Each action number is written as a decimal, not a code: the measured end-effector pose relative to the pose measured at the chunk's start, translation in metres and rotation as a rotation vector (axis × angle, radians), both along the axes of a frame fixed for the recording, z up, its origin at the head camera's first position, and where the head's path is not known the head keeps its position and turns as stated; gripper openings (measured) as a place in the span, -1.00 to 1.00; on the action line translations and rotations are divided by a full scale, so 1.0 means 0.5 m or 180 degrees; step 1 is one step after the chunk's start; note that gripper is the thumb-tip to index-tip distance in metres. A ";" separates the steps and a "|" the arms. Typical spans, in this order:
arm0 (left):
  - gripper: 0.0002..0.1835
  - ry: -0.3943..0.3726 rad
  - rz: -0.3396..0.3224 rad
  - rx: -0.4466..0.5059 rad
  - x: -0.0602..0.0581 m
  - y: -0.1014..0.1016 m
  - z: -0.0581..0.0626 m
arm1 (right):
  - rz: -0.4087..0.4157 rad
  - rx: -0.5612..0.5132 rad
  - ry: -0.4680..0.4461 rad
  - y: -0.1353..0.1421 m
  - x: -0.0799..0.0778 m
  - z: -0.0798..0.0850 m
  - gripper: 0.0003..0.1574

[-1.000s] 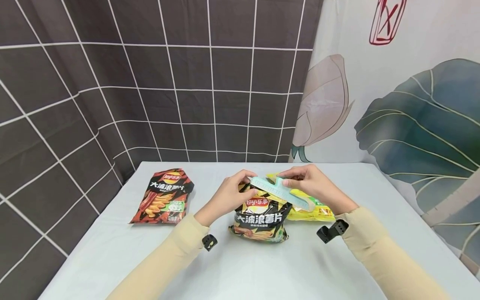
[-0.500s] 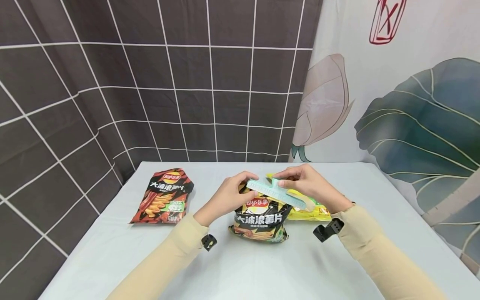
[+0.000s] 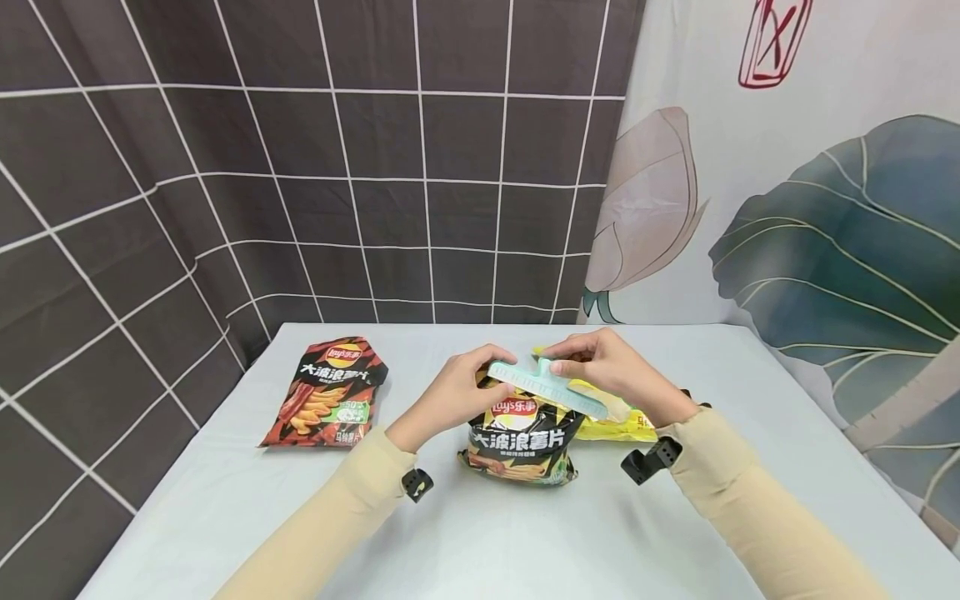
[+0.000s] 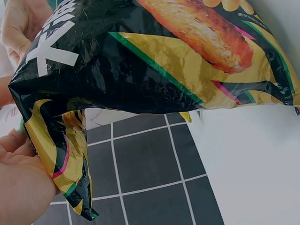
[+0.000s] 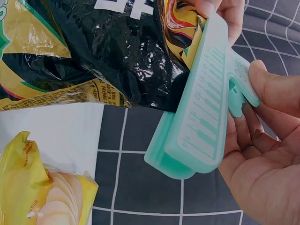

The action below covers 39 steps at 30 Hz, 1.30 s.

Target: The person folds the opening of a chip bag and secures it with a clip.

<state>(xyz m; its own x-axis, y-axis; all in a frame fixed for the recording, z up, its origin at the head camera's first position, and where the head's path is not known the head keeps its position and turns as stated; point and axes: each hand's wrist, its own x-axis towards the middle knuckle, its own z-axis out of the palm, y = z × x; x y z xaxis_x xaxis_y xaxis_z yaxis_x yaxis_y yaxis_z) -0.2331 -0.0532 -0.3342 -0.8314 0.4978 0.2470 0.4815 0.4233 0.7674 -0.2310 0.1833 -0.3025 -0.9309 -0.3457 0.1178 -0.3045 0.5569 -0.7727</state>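
Mint-green bag clip, its handles pinched by the right hand, lies across the top of the black Lay's chip bag, which the left hand grips.

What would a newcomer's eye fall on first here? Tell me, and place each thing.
Probably the mint clip, pinched by the right hand at the top of the black chip bag, which the left hand holds mid-table. Next, the red chip bag on the left and the yellow chip bag behind the black one. The big blue-green leaf stands out at the far right.
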 end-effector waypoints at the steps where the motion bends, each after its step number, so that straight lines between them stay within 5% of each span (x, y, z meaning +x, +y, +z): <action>1: -0.66 -0.0003 -0.0001 0.0004 0.000 0.000 0.000 | -0.0002 -0.0008 -0.0005 -0.001 0.000 -0.001 -0.69; 21: -0.69 -0.0068 0.0017 0.0055 0.006 -0.003 0.000 | -0.0092 0.0022 -0.0231 -0.012 0.009 -0.007 -0.65; 30: -0.70 -0.0071 0.0013 -0.0007 0.007 -0.003 -0.002 | -0.0026 -0.0203 -0.0577 -0.004 0.011 -0.024 -0.51; 39: -0.65 0.0063 0.0122 -0.0069 0.004 -0.008 -0.003 | 0.0060 -0.0329 -0.0604 0.002 0.018 -0.035 -0.43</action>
<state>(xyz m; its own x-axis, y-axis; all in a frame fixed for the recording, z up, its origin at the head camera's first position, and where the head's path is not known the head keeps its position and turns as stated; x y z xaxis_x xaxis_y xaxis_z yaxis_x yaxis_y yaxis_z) -0.2312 -0.0571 -0.3360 -0.8450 0.4710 0.2533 0.4797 0.4582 0.7483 -0.2220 0.1844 -0.3200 -0.9333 -0.3584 -0.0233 -0.1578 0.4673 -0.8699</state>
